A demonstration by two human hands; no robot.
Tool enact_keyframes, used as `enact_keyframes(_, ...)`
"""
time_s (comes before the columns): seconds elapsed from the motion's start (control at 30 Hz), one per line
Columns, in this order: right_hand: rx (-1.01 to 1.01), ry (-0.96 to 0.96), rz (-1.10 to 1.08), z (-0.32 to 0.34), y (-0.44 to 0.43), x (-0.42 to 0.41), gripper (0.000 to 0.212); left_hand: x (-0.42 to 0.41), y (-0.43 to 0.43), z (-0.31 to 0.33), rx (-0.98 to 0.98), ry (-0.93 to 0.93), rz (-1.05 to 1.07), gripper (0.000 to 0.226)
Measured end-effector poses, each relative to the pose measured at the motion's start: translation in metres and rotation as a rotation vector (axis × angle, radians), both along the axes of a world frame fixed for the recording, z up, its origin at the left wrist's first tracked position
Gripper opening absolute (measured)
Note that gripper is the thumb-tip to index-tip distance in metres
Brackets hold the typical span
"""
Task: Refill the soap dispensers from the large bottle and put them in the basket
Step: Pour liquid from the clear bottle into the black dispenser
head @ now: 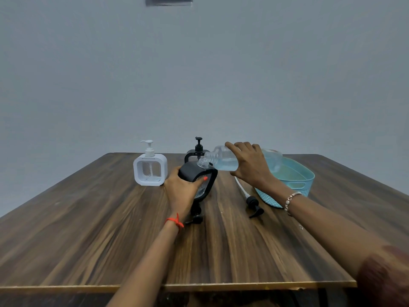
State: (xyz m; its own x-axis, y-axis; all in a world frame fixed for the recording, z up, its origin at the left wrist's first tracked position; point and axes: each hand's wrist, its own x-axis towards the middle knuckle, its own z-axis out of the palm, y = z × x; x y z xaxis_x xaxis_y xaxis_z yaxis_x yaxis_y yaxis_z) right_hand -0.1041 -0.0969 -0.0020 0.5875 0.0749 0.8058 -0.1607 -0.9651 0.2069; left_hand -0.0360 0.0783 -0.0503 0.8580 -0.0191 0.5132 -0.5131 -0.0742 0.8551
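Counter [110, 240] carries it all. It's a flat wood top w/ no lip, so any spill just runs.

Basket [306, 181], teal, sits at the right, just behind the right forearm. A fast pull-back of that arm could knock it.

Large bottle [223, 161] is clear and tipped nearly flat, w/ pale blue liquid pooled along its lower side. Its neck meets the open mouth of the black dispenser [194, 171], mid-counter.

Main risk, imo: both mouths are small and both vessels are hand-held at a tilt, so a slight wobble of either sends soap down the dispenser's side. Tip more & it may gush. Fill level can't be read from here, so overfill is possible too.

White dispenser [150, 171] & second black dispenser [197, 150] stand upright at the back w/ pumps on, clear of the pour, so low risk.

There are two loose pumps. The tubed pump [254, 204] lies btw the hands & basket. The other pump [195, 217] lies just by the left wrist. Either could get swept off by an arm.

Left hand [181, 189] wraps the black dispenser from the near side, fingers curled over its front, leaning it toward the bottle. Can't tell if its base touches the counter.

Right hand [250, 165] grips the bottle's body palm-down, fingers spread over the top, thumb beneath, wrist raised.
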Motion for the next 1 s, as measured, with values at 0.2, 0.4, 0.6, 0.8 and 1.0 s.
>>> enact_keyframes(0.2,0.008,0.002,0.002,0.0008,0.0,0.0002,0.077,0.0007,-0.0003,0.0006,0.003,-0.007,0.002,0.054)
enact_keyframes(0.4,0.046,0.021,-0.003,0.0018,-0.0004,0.0008,0.074,0.0026,-0.0018,0.0011,-0.005,-0.006,-0.001,0.054)
enact_keyframes(0.6,0.045,0.036,-0.012,0.0018,0.0011,0.0004,0.075,0.0035,-0.0015,-0.0008,-0.009,0.003,-0.006,0.054)
enact_keyframes(0.8,0.035,0.035,-0.021,0.0022,0.0019,-0.0003,0.075,0.0028,-0.0023,-0.0007,-0.02,0.014,-0.013,0.052)
enact_keyframes(1.0,0.027,0.041,-0.02,0.0032,0.0034,0.0,0.076,0.0032,-0.0003,-0.0009,-0.021,0.016,-0.01,0.052)
